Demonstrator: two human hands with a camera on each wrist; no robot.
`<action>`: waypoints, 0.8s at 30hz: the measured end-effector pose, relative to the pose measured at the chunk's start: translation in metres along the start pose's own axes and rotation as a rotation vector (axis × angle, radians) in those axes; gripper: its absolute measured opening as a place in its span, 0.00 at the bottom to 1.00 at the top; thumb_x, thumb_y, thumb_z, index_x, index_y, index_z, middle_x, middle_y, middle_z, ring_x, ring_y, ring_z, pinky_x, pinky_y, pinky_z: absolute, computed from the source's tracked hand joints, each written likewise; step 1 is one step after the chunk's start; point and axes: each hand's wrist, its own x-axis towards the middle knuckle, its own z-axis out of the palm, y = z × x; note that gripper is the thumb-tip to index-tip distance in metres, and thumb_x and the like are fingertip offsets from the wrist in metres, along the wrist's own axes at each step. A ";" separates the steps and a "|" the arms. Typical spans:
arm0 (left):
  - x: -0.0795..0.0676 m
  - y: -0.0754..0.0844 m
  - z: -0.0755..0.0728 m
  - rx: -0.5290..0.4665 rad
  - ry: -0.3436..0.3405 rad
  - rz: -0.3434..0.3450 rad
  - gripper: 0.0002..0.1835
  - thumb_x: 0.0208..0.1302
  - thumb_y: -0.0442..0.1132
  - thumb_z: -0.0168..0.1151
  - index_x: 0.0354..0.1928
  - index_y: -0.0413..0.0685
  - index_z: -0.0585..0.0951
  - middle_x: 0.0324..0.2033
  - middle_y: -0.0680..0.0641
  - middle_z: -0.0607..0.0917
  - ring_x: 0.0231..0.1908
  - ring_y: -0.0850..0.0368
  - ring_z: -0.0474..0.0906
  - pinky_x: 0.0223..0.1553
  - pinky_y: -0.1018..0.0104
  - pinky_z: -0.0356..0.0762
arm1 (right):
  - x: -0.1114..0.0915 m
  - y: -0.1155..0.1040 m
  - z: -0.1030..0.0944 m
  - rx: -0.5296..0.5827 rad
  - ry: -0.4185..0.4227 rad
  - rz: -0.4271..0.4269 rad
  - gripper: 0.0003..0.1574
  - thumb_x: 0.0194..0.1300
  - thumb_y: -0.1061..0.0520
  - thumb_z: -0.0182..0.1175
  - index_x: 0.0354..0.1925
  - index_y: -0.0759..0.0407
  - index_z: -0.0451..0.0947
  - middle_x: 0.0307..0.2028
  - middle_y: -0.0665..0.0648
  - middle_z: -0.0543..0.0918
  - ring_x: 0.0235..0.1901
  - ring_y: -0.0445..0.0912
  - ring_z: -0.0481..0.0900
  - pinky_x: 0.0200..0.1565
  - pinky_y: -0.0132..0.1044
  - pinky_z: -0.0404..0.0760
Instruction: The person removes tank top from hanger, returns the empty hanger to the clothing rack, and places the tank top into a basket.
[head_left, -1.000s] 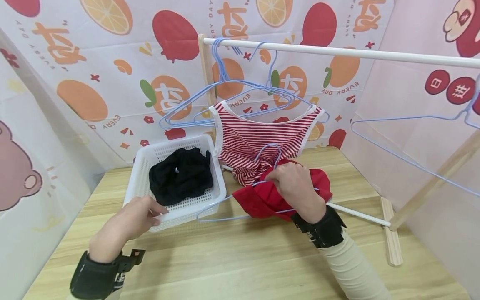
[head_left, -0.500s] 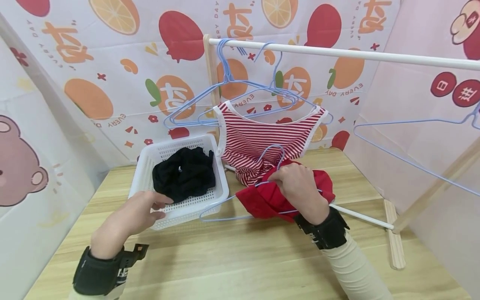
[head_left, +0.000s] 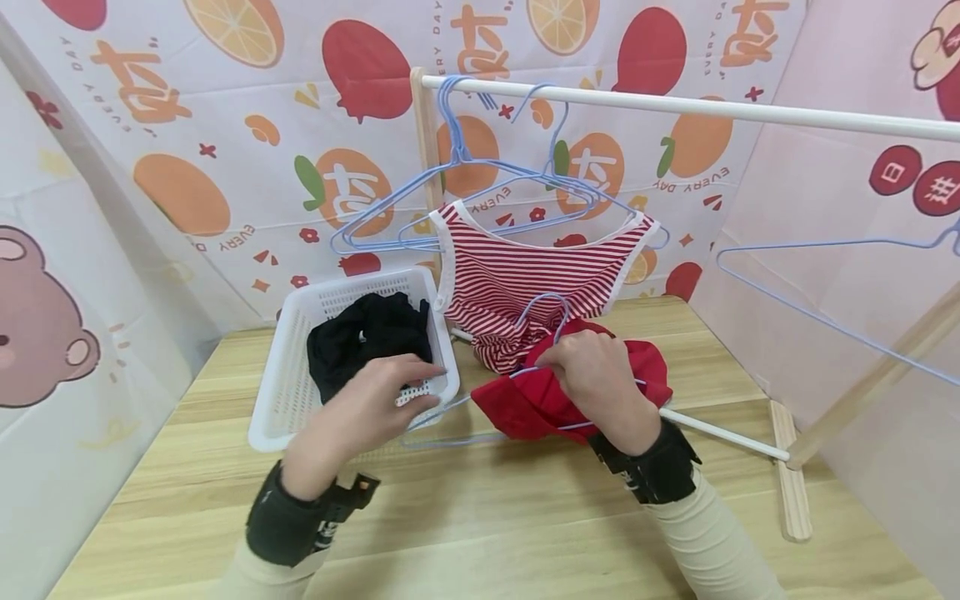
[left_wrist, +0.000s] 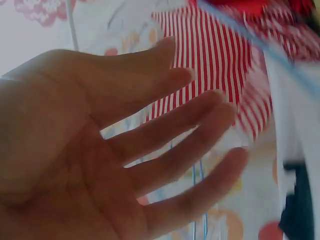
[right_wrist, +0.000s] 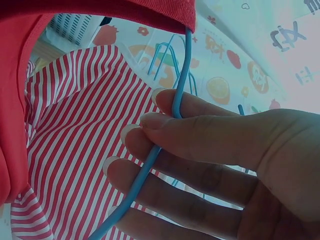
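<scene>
My right hand (head_left: 592,371) pinches the neck of a light-blue clothes hanger (right_wrist: 140,182) between thumb and fingers. A red garment (head_left: 517,408) lies bunched around the hanger's right part, while its left end sticks out bare. In the right wrist view the red cloth's edge overlaps the wire. My left hand (head_left: 367,400), fingers apart and holding nothing, hovers over the front right corner of the white basket (head_left: 273,392), left of the hanger. Behind the red garment a red-and-white striped tank top (head_left: 540,267) hangs from the rack, its lower part gathered on the table.
A black garment (head_left: 367,333) lies in the basket. Several blue hangers (head_left: 390,200) hang from the white rail (head_left: 675,102), and another hanger (head_left: 817,244) hangs at the right. The rack's wooden foot (head_left: 791,475) stands on the table (head_left: 465,533) at the right.
My left hand has let go of the basket's front rim and moved right and slightly up, toward the hanger's bare end. My right hand keeps its grip on the hanger.
</scene>
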 end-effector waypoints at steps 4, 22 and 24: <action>0.019 0.016 0.019 -0.032 0.031 0.052 0.18 0.64 0.39 0.73 0.55 0.44 0.87 0.42 0.48 0.90 0.44 0.53 0.87 0.49 0.55 0.86 | -0.001 -0.001 0.000 -0.011 0.000 0.004 0.12 0.53 0.62 0.78 0.39 0.51 0.93 0.28 0.55 0.90 0.26 0.47 0.80 0.25 0.41 0.83; 0.039 0.035 0.054 -0.065 0.092 0.075 0.16 0.62 0.36 0.74 0.52 0.43 0.88 0.39 0.47 0.92 0.33 0.61 0.84 0.38 0.68 0.85 | -0.001 -0.001 -0.002 -0.023 0.010 -0.013 0.11 0.54 0.59 0.78 0.39 0.51 0.93 0.24 0.55 0.88 0.21 0.44 0.73 0.19 0.32 0.70; 0.040 0.037 0.057 -0.056 0.105 0.085 0.15 0.63 0.35 0.73 0.51 0.42 0.89 0.38 0.46 0.92 0.32 0.60 0.84 0.36 0.69 0.84 | -0.002 -0.001 -0.002 -0.010 0.011 -0.015 0.11 0.54 0.59 0.78 0.39 0.51 0.93 0.23 0.55 0.87 0.20 0.43 0.72 0.19 0.31 0.69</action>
